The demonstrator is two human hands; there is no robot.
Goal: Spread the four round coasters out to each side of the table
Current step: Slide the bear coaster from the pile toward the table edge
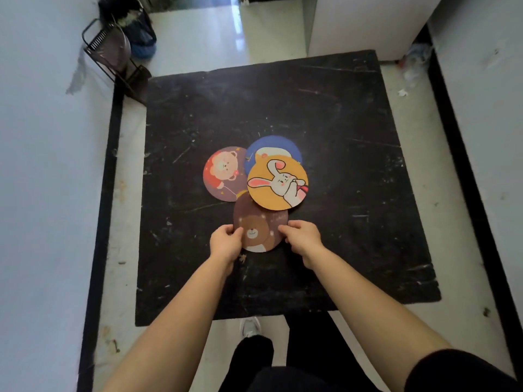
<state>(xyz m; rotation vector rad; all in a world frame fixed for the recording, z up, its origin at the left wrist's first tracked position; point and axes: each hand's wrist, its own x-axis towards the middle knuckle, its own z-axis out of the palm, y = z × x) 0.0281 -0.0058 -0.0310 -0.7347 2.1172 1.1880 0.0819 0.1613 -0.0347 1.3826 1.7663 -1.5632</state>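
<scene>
My left hand (226,241) and right hand (301,236) pinch the brown bear coaster (259,224). It lies on a scuffed black table (339,123) over pale floor tiles (198,38)

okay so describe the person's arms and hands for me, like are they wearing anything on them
Both hands, the left hand and the right hand, are bare: no gloves, rings, watch or bracelets visible. The forearms are uncovered too. A black sleeve shows on the right upper arm.

4 coasters clustered mid-worktop (339,123). Rabbit coaster (278,184) on top, overlapping far coaster (271,145) behind, lion coaster (223,174) left, bear coaster (259,227) nearest. Left hand (225,242), right hand (302,236) flank bear coaster.
</scene>
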